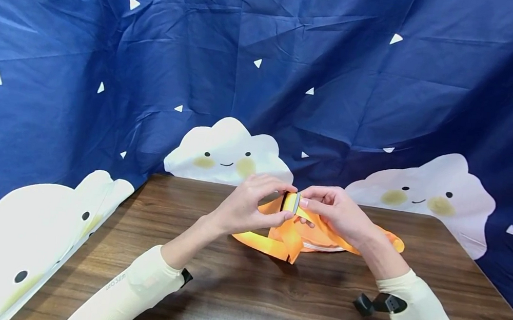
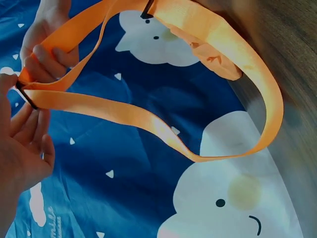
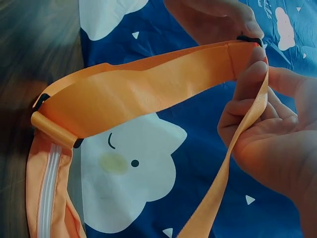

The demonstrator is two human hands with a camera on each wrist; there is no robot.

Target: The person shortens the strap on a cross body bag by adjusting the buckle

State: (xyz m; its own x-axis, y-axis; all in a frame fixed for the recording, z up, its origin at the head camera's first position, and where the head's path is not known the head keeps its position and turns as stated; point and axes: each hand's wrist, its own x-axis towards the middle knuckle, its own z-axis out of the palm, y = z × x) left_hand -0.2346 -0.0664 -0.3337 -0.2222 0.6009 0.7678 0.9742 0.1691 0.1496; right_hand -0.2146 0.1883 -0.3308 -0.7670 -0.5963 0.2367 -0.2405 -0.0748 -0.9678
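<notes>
An orange fabric bag [image 1: 323, 237] with a white zipper [image 3: 48, 193] lies on the table beyond the hands, its wide orange strap [image 2: 119, 110] looping up from it. Thumb and fingers of my left hand [image 1: 245, 205] pinch a black strap slider [image 2: 27, 97] by its ends. Close beside it, my right hand [image 1: 341, 214] pinches the strap where it passes through the slider; a length of webbing hangs from these fingers in the right wrist view. A black ring [image 3: 39, 102] joins the strap to the bag's end.
The dark wood table [image 1: 235, 287] stretches under both forearms. Behind it and along its left side hangs a blue curtain [image 1: 192, 61] with white triangles and smiling clouds. Each wrist wears a black strapped device, such as the one on the right [image 1: 379, 303].
</notes>
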